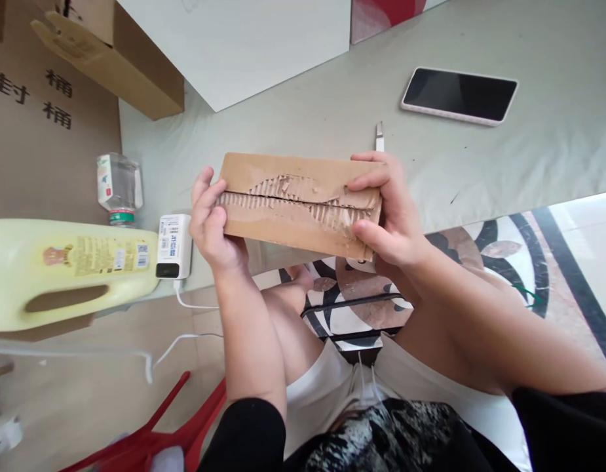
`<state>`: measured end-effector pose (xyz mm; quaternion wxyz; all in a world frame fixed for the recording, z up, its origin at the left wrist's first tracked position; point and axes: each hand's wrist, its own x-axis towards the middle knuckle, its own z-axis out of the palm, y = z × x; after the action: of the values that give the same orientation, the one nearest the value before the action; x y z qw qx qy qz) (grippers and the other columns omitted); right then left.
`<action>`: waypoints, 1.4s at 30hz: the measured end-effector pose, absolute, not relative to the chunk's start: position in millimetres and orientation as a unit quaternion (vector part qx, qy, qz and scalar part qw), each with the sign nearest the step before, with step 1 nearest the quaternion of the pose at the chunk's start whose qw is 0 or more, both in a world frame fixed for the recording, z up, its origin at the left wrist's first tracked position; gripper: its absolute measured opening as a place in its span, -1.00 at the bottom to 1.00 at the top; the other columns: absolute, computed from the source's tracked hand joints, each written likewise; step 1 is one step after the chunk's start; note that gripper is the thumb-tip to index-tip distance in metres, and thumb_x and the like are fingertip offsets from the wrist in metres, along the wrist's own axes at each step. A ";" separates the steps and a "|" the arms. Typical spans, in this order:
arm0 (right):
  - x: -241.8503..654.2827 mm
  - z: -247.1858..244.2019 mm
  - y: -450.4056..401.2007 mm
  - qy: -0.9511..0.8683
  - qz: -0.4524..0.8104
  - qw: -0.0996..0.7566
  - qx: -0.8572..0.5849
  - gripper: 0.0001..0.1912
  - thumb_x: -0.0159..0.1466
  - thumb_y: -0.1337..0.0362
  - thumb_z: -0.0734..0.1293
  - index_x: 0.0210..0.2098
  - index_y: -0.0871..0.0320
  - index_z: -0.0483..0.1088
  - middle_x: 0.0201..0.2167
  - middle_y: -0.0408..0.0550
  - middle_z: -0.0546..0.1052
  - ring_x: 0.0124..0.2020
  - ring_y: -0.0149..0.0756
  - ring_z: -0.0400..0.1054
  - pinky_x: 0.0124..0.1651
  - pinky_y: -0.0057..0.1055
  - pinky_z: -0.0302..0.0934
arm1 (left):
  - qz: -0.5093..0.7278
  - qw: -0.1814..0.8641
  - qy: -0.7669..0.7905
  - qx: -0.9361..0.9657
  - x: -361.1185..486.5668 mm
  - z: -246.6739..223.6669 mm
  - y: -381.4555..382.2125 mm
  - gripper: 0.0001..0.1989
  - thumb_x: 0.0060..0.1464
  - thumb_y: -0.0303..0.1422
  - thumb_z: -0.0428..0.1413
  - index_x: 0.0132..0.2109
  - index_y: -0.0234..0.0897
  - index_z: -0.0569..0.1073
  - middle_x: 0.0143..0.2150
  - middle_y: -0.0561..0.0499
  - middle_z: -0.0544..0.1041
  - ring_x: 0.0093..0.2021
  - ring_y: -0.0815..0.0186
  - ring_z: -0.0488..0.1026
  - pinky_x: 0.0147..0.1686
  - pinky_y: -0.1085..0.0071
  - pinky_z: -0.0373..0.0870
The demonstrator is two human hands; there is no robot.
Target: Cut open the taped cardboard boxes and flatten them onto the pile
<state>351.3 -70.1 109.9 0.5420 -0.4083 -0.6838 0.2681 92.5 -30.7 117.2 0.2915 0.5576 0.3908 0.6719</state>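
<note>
Between my two hands is a brown cardboard box (273, 224), held over the table's near edge. Its facing side has a lengthwise seam, with torn paper baring the corrugated layer along it. My left hand (215, 226) grips the left end, fingers curled round the edge. At the other end, my right hand (388, 210) closes on the box with its thumb and fingers on the torn face. Just beyond the right hand lies a utility knife (379, 136), its blade end showing and the rest hidden behind the hand and box.
A phone (460, 96) lies at the back right of the table (293, 131). To the left are a power bank (174, 246) with a white cable, a yellow jug (61, 272), a clear bottle (120, 187) and cardboard boxes (150, 85). A white panel (253, 39) stands behind.
</note>
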 end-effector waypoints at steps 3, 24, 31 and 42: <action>348.4 108.3 -67.2 -0.682 0.287 0.550 -0.388 -0.35 0.20 -0.38 0.21 -0.06 0.03 0.31 0.10 0.08 0.32 0.34 0.11 0.15 0.36 0.22 0.07 | 0.671 0.269 0.371 0.583 79.0 109.8 -26.2 -0.68 -0.02 -0.37 0.09 -0.15 -0.27 0.67 0.10 -0.01 0.62 0.22 0.21 0.46 0.34 0.17 0.28; 336.7 129.6 -87.4 -0.651 0.310 0.522 -0.456 -0.82 0.26 0.26 0.22 -0.21 0.06 0.45 0.20 0.01 0.23 0.41 0.11 0.02 0.44 0.26 -0.03 | 0.690 0.258 0.396 0.548 86.1 113.0 -29.9 -0.63 -0.08 -0.44 -0.02 -0.22 -0.34 0.65 0.02 -0.04 0.66 0.13 0.25 0.54 0.24 0.20 0.37; 340.9 132.8 -83.4 -0.706 0.248 0.524 -0.406 -0.75 0.24 0.26 0.25 -0.26 0.07 0.58 0.20 0.04 0.18 0.33 0.12 0.15 0.39 0.20 0.12 | 0.693 0.268 0.383 0.549 84.6 110.9 -29.5 -0.64 -0.06 -0.43 -0.01 -0.23 -0.34 0.66 0.01 -0.06 0.66 0.13 0.23 0.53 0.22 0.20 0.38; 348.9 118.6 -75.8 -0.672 0.328 0.533 -0.396 -0.53 0.34 -0.13 0.17 -0.07 0.02 0.51 0.20 0.03 0.29 0.40 0.09 0.06 0.38 0.17 0.11 | 0.688 0.263 0.397 0.547 79.9 106.2 -27.2 -0.63 -0.07 -0.39 -0.01 -0.22 -0.33 0.66 0.02 -0.08 0.65 0.16 0.15 0.51 0.28 0.07 0.33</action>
<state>348.9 -75.8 118.6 0.5328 -0.3965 -0.6717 0.3283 79.9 -27.2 106.2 0.2631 0.5471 0.3975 0.6881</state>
